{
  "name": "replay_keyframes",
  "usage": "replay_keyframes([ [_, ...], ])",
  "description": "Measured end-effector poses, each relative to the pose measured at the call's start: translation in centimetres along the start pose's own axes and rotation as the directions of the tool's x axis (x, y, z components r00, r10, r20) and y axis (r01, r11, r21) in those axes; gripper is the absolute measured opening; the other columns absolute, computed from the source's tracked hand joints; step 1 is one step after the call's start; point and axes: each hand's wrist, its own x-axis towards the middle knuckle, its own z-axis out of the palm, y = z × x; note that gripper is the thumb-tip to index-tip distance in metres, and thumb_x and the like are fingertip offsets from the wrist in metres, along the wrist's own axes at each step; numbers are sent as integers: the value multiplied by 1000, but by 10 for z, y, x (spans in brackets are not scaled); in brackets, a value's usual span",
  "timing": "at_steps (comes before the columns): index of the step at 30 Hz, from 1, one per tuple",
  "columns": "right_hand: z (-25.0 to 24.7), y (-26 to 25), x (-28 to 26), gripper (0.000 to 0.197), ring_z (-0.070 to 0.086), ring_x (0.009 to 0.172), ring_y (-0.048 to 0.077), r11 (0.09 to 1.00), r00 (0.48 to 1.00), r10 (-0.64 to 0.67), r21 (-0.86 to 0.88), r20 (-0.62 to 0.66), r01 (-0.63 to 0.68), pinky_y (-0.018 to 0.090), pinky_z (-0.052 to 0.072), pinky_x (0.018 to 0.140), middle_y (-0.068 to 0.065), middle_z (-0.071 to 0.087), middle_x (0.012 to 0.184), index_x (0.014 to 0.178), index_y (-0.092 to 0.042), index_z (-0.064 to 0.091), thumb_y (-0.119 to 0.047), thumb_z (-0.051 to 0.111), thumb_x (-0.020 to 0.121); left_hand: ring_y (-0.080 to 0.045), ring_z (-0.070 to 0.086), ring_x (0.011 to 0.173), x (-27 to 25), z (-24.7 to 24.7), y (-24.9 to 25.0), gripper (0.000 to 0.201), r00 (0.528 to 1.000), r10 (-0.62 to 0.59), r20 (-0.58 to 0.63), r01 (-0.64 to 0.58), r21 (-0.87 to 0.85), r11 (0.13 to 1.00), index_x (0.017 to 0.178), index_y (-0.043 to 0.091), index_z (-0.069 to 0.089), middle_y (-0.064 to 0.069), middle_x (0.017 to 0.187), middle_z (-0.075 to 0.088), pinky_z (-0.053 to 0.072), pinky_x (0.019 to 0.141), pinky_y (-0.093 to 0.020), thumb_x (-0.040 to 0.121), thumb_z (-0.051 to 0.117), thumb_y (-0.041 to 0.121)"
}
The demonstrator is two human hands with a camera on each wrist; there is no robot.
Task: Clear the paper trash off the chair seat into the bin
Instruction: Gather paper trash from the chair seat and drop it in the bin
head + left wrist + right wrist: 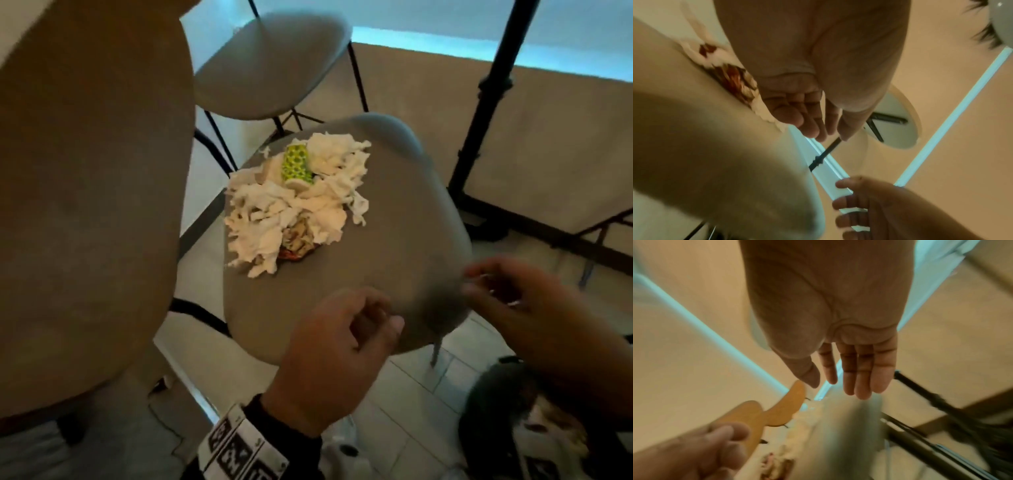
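Paper trash (294, 202) is heaped on the grey chair seat (394, 240), sitting toward the 11 o'clock side of the seat as you look down from the head view. It's mostly white shredded and crumpled tissue, loose and fluffy, with ragged strips trailing off at the edges. Poking out near the top of the heap is a scrunched green and yellow patterned wrapper (296, 166), and down at the pile's 6 o'clock edge there's a wad of brownish paper with some red print (297, 245). The whole heap is touching the seat and nothing is lifted off it.

Your left hand (337, 356) hangs over the near rim of the seat, at about 6 o'clock from the pile, fingers loosely curled with nothing in them. Your right hand (524, 308) is out past the seat's edge at about 4 o'clock; it's blurry in the head view, but the right wrist view shows the fingers (863, 369) stretched out straight and empty. Both hands are well apart from the paper.

The bin (534, 428), dark with pale stuff already inside, stands on the tiled floor at 5 o'clock below your right arm. A second grey chair (270, 65) stands at 12 o'clock, and a tan tabletop (85, 188) fills the 9 o'clock side.
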Motion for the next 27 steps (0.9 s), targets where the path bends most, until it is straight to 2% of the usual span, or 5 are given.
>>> replay_keyframes([
  [5,8,-94,68,43,59,98,8,949,983,-184,-258,16,182,21,45,72,-5,57,123,132,-41,50,-46,65,92,-8,47,121,29,-41,-21,43,957,-27,-288,113,287,951,124,43,51,10,133,47,47,98,-27,86,69,50],
  [8,29,-122,113,71,52,127,24,856,968,-243,-456,63,245,36,49,98,7,39,151,151,-40,32,-44,68,90,-27,28,144,50,-55,-30,78,893,-71,-444,251,363,897,143,43,36,-3,158,26,39,107,-42,77,75,56],
  [12,61,-142,147,89,18,153,42,794,963,-189,-546,193,265,57,28,118,9,1,170,155,-53,12,-51,68,87,-39,9,151,69,-61,-52,100,875,-260,-409,415,354,838,154,49,13,-6,166,-3,29,117,-60,75,73,62],
  [17,88,-139,149,49,37,136,38,637,947,-235,-702,218,319,56,41,106,11,40,148,141,-40,46,-48,57,93,-31,41,132,72,-53,-69,72,864,-397,-310,478,255,841,143,51,31,-6,146,33,46,104,-48,83,70,52],
  [27,64,-123,121,10,58,90,20,817,935,-289,-456,206,353,33,55,78,-1,59,96,94,-20,59,-18,66,87,-18,55,103,50,-56,-45,51,915,-327,-234,377,216,901,119,55,40,2,124,41,58,79,-37,77,68,58],
])
